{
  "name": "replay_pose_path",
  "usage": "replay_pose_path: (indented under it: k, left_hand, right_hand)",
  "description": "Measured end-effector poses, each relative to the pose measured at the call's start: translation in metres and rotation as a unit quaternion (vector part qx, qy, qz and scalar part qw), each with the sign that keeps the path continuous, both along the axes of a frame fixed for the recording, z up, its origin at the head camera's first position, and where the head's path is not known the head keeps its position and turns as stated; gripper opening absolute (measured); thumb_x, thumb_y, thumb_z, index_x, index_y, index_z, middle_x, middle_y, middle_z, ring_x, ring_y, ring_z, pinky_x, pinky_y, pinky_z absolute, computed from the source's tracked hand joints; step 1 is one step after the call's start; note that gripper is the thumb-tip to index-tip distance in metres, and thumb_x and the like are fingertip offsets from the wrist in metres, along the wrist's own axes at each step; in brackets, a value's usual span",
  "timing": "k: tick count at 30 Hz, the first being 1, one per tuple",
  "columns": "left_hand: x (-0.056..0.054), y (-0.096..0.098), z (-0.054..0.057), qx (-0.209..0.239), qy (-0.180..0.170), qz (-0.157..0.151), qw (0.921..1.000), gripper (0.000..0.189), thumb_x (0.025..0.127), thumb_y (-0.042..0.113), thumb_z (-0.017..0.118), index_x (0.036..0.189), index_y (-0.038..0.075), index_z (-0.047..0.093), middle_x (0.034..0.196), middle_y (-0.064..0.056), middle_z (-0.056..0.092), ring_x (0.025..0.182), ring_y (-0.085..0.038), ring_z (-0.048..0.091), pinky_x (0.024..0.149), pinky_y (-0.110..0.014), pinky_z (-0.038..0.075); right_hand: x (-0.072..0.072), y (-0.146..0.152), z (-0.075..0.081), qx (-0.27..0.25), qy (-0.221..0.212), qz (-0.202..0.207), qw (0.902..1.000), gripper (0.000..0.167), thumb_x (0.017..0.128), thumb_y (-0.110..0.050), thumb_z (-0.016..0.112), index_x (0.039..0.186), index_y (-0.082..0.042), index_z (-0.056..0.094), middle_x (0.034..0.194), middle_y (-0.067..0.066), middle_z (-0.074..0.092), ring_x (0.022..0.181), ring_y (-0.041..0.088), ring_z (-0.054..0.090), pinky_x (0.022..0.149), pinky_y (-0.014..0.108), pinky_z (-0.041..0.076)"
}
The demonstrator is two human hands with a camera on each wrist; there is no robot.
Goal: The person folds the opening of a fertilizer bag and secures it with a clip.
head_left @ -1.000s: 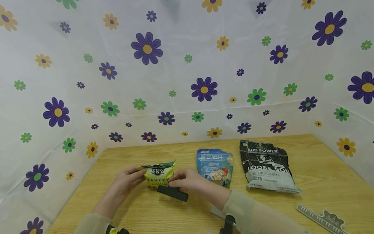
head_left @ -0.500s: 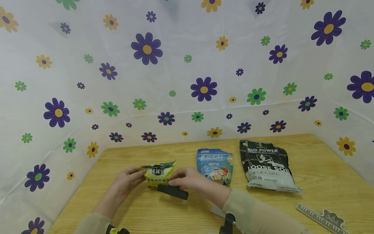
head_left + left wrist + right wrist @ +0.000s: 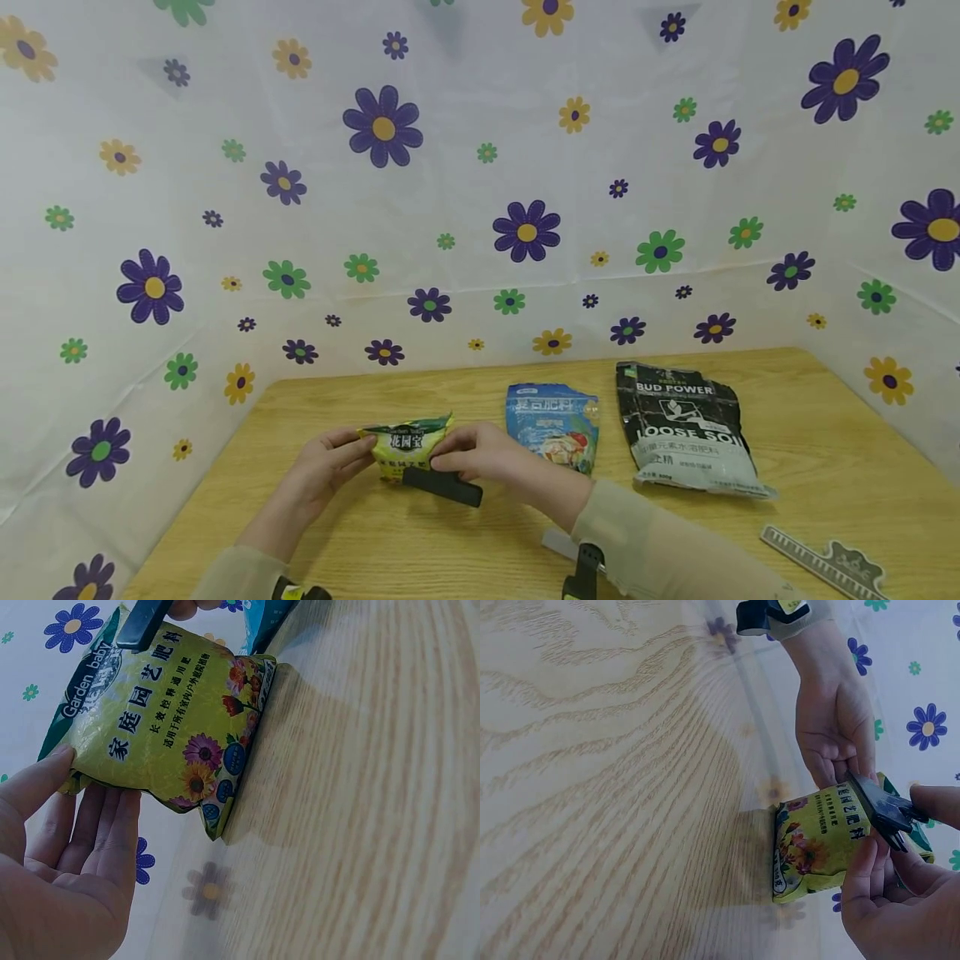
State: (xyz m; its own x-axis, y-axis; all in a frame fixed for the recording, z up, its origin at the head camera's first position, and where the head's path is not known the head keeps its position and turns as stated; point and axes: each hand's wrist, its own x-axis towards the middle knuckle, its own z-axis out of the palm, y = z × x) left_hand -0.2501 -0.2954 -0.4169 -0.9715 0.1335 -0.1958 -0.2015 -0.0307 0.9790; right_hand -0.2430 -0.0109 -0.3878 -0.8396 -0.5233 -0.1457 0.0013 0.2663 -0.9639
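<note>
A small yellow-and-green fertilizer bag stands on the table, its printed front facing me. My left hand pinches its upper left edge, thumb in front and fingers behind, as the left wrist view shows. My right hand grips a black bag clip between thumb and fingers. In the right wrist view the clip lies across the upper part of the bag, near its green top. Whether its jaws are around the bag or just before it, I cannot tell.
A blue fertilizer pouch stands behind my right hand. A larger black-and-grey soil bag lies to its right. Near the front right is a grey ruler-like clip with a bear shape. A pale strip is partly hidden under the right sleeve.
The black clip and the right fingers have risen very slightly against the bag's front. The left hand keeps its pinch, and the bag stays in place.
</note>
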Motion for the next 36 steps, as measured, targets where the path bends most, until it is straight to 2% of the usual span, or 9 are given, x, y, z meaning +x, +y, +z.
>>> replay_pose_path:
  k: [10,20,28,36]
  left_hand:
    - [-0.001,0.001,0.002,-0.004,0.004,-0.004,1.0,0.024,0.107,0.005,0.062,0.095,0.019,0.079,0.098,0.01,0.073,0.096,-0.003,0.075,0.094,-0.017,0.062]
    - [0.001,0.002,0.001,-0.001,0.004,0.0,1.0,0.021,0.107,0.006,0.063,0.101,0.018,0.079,0.099,0.01,0.075,0.096,-0.003,0.076,0.095,-0.018,0.062]
    - [0.0,0.001,0.002,-0.002,0.004,0.001,1.0,0.019,0.107,0.007,0.064,0.102,0.017,0.079,0.1,0.011,0.076,0.096,-0.002,0.076,0.096,-0.018,0.062]
    - [0.0,0.002,0.001,-0.007,0.004,-0.003,1.0,0.02,0.107,0.007,0.063,0.103,0.017,0.079,0.099,0.011,0.076,0.096,-0.002,0.075,0.095,-0.018,0.062]
  right_hand:
    - [0.0,0.001,0.007,0.002,0.013,-0.008,0.9999,0.026,0.102,-0.017,0.071,0.124,-0.003,0.076,0.121,0.012,0.075,0.104,0.016,0.07,0.092,0.037,0.064]
    - [-0.004,0.002,0.009,-0.009,-0.001,-0.018,0.9998,0.023,0.102,-0.016,0.072,0.121,-0.004,0.077,0.117,0.009,0.076,0.1,0.014,0.07,0.091,0.036,0.064]
    - [-0.003,0.002,0.013,-0.01,-0.012,-0.024,0.9996,0.025,0.101,-0.017,0.074,0.121,-0.003,0.077,0.118,0.011,0.075,0.099,0.016,0.072,0.094,0.039,0.065]
    - [-0.004,0.007,0.018,-0.014,0.013,-0.004,0.9998,0.027,0.101,-0.019,0.075,0.125,-0.006,0.076,0.113,0.009,0.074,0.097,0.014,0.07,0.094,0.038,0.065]
